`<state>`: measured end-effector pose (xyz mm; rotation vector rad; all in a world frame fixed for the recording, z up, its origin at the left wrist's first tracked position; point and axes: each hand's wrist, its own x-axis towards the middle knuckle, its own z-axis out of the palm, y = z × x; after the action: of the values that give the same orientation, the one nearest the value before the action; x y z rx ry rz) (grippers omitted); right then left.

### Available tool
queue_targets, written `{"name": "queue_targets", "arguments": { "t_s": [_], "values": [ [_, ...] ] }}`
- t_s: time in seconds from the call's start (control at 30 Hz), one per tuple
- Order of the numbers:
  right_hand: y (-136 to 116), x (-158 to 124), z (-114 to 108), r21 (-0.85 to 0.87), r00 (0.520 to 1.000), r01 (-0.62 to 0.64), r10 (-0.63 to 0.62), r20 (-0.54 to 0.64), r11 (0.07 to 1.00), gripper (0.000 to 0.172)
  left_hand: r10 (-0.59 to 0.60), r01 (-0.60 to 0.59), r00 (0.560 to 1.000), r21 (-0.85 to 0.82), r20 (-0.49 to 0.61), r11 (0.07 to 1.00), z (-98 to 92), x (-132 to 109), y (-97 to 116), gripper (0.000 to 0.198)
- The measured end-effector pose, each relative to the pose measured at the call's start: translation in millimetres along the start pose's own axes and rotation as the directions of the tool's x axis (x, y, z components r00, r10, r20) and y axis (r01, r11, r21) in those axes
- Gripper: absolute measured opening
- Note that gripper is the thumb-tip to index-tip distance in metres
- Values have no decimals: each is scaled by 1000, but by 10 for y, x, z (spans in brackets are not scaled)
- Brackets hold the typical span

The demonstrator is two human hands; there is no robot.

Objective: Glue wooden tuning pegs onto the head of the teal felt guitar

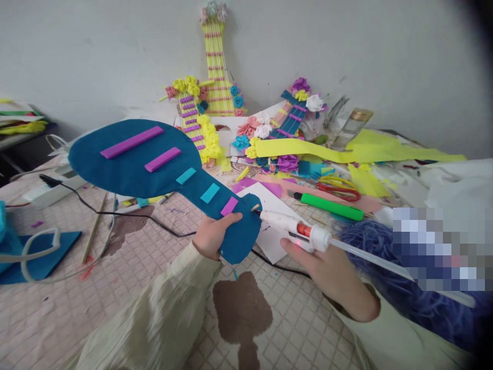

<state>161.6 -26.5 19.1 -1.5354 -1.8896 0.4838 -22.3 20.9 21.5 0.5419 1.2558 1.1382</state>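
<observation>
My left hand (211, 234) grips the narrow end of a dark blue paper-covered guitar shape (138, 180), its thumb lying on the front. Purple and light blue strips cross the body and neck, including a purple strip (230, 206) near the thumb. My right hand (327, 272) is wrapped around a white hot glue gun (285, 226), with a long clear glue stick (373, 259) sticking out of its back. The gun's dark nozzle is at the head of the guitar shape, close to a small tan piece (256, 207). Whether the nozzle touches it, I cannot tell.
Decorated paper guitars (217, 61) lean against the wall. Behind my hands lie a green utility knife (331, 206), red-and-yellow-handled scissors (339, 187) and yellow crepe paper (304, 149). Blue yarn (370, 241) is at right. A black cord (127, 213) crosses the table from a white power strip (57, 185).
</observation>
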Motion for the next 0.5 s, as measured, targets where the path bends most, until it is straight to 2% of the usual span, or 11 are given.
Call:
{"name": "queue_targets", "arguments": {
  "t_s": [0.1, 0.2, 0.33, 0.5],
  "values": [
    [-21, 8, -13, 29, 998, -58, 58, 19, 998, 26, -3, 4, 1000, 54, -24, 999, -30, 12, 2, 38],
    [4, 0, -23, 61, 989, -142, 140, 38, 988, 24, -25, 25, 1000, 72, -2, 997, -50, 16, 10, 42],
    [9, -19, -47, 50, 967, -247, 243, 77, 968, 23, -36, 34, 999, 63, 26, 997, -43, -1, 50, 39],
    [-17, -20, -72, 59, 948, -306, 299, 109, 950, 23, -82, 80, 997, 134, 8, 988, -28, -39, 116, 31]
  ]
}}
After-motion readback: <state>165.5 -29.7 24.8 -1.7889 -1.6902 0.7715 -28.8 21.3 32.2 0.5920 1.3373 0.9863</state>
